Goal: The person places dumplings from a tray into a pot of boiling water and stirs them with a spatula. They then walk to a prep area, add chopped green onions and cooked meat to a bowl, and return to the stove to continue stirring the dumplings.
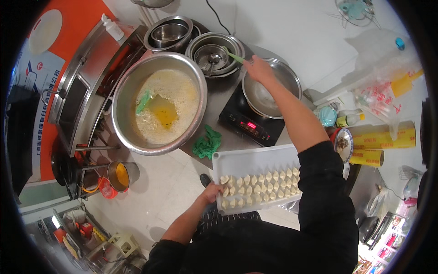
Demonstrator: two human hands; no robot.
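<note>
My left hand [212, 192] is closed on the left rim of a white plastic tray [255, 160]. Rows of small folded dumplings [258, 188] lie along the tray's near part. My right hand [259, 69] reaches over the far side and grips a utensil with a light green handle [236, 58]. Its head end is hard to make out among the nested metal bowls [232, 43], where a small round strainer or bowl [211, 57] lies. Partly behind my right forearm, a steel pot [260, 98] with liquid in it stands on a black induction cooker [246, 125] with a lit red display.
A large steel basin [200, 105] of foamy yellowish liquid stands left of the cooker, a green scrap floating in it. Crumpled green plastic [207, 142] lies at the counter edge. Bottles [349, 119], yellow rolls [383, 137] and a patterned bowl [343, 142] are at the right.
</note>
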